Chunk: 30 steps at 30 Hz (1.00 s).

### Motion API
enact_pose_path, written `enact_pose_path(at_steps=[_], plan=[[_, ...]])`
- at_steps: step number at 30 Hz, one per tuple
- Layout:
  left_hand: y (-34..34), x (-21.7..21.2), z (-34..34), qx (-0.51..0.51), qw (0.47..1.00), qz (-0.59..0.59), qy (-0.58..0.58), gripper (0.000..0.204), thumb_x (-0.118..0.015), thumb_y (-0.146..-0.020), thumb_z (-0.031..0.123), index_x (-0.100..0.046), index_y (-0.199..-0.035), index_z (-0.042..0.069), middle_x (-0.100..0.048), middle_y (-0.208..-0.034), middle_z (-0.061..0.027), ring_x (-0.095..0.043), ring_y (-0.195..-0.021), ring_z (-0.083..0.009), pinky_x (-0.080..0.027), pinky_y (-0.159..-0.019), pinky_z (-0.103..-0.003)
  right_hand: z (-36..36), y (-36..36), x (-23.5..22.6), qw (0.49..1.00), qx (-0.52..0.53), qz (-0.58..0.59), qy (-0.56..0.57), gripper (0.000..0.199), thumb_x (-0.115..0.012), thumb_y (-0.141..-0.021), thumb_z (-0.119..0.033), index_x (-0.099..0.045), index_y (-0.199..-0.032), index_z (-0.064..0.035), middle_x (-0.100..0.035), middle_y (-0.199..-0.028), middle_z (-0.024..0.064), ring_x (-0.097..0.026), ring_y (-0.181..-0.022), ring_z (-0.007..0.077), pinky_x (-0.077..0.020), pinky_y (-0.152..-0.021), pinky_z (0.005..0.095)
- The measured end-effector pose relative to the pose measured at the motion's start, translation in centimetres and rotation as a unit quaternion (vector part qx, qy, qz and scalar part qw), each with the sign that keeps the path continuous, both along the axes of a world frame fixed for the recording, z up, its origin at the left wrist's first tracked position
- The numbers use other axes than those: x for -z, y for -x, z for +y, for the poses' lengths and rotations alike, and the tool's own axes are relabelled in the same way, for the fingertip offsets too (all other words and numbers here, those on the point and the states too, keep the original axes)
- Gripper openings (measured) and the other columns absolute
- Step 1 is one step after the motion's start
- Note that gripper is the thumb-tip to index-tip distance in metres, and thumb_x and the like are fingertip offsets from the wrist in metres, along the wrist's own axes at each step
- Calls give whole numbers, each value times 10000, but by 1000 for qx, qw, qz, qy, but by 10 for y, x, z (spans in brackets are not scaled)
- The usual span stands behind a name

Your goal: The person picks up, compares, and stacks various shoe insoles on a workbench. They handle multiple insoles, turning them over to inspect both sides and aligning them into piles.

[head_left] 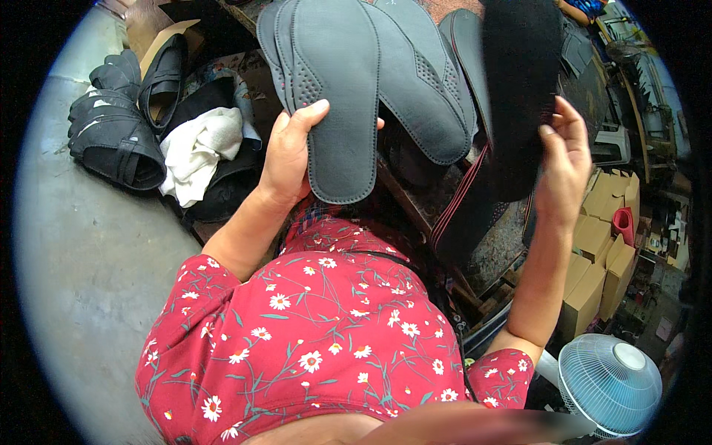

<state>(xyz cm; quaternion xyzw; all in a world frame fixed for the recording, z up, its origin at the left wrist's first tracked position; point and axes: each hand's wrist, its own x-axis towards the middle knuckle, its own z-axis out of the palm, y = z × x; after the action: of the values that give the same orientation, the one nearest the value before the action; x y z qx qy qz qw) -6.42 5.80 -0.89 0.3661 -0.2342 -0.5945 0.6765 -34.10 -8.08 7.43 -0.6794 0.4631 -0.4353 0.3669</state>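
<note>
My left hand [288,152] grips a dark grey insole [345,111] with stitched edges, its thumb pressed on the top face and a fingertip showing past the far edge. Tucked behind that insole are others like it, with a dotted patch along one side. My right hand [565,159] pinches the right edge of a large black insole [519,81], raised at the upper right. Between the two hands, more grey insoles [430,122] lie overlapping on the workbench. Below the black insole, dark pieces with red-lined edges [463,189] are partly hidden.
Black strapped shoes [122,144] are piled at the left beside a white cloth [204,148]. Cardboard boxes [586,278] stand at the right, with a red rolled piece [624,224] among them. A blue-bladed fan [608,386] is at the lower right.
</note>
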Motion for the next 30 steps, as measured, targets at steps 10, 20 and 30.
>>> enact_pose_path(at_steps=[10,20,30], plan=[[-9,9,2,-17,999,-34,9,494,-387,-988,261,-570,-1247,-118,-663,-1191,-228,-694,-1000,-280,-572,-812,-344,-17,-11,18,841,-9,433,323,454,-752,-841,-281,-637,-1240,-97,-611,-1195,139,-542,-1126,339,-457,-972,417],[-8,1,1,-74,997,-4,7,424,-427,-984,236,-614,-1159,-102,-710,-1025,-242,-716,-890,-271,-584,-800,-364,27,-58,10,916,-132,322,199,585,-821,-640,-217,-615,-1173,-89,-613,-1095,132,-576,-1056,329,-473,-926,415],[-14,7,2,-34,999,-17,-7,477,-423,-982,284,-573,-1224,-99,-686,-1110,-242,-711,-953,-283,-584,-817,-359,3,6,7,856,16,465,228,544,-845,-692,-209,-629,-1174,-78,-592,-1198,139,-553,-1110,345,-452,-978,428]])
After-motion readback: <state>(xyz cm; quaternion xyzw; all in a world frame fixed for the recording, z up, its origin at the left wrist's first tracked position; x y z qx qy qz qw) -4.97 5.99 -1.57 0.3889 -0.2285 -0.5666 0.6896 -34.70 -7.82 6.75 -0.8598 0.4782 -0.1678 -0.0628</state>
